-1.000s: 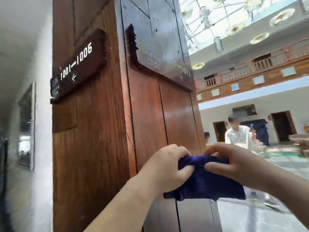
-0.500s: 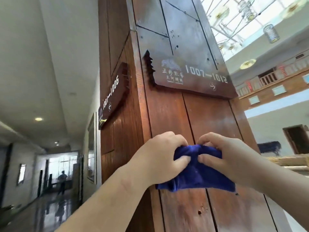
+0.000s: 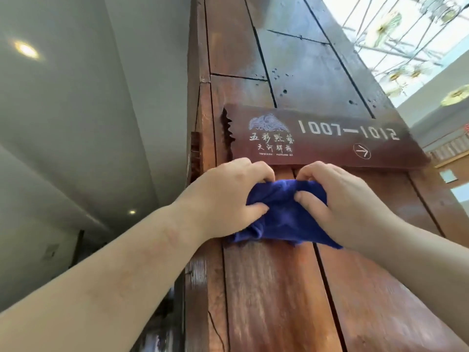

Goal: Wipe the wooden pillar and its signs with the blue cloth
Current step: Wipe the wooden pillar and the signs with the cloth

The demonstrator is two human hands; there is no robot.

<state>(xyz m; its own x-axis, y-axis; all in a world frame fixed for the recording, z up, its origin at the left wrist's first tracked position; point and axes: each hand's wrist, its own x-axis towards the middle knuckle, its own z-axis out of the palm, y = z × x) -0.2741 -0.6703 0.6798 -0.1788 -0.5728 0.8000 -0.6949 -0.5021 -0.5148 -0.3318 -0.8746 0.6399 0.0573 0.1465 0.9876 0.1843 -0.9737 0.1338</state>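
We are looking up along the pillar point(image 3: 274, 288) from close in — its front face is filling the middle of the view. We are holding the cloth point(image 3: 279, 214) against that face with both hands, just under the sign point(image 3: 322, 138).

Left hand point(image 3: 228, 199): gripping the cloth's left side, thumb underneath, fingers curled over the top edge and bunching the fabric. Right hand point(image 3: 340, 204): gripping the right side the same way, thumb pressing into the fabric, fingers curled over the top. Both hands are closed on the cloth; the knuckles are sitting just below the sign's lower edge. Whether the fingertips are touching the sign, we cannot tell.

The cloth is crumpled between the hands, its lower edge hanging loose across the vertical seam between two planks.

The sign is reading "1007–1012" in pale numerals, with a circled arrow pointing right below them and an emblem with characters at its left end — its left edge is notched. A ceiling light point(image 3: 25, 49) is glowing at upper left.
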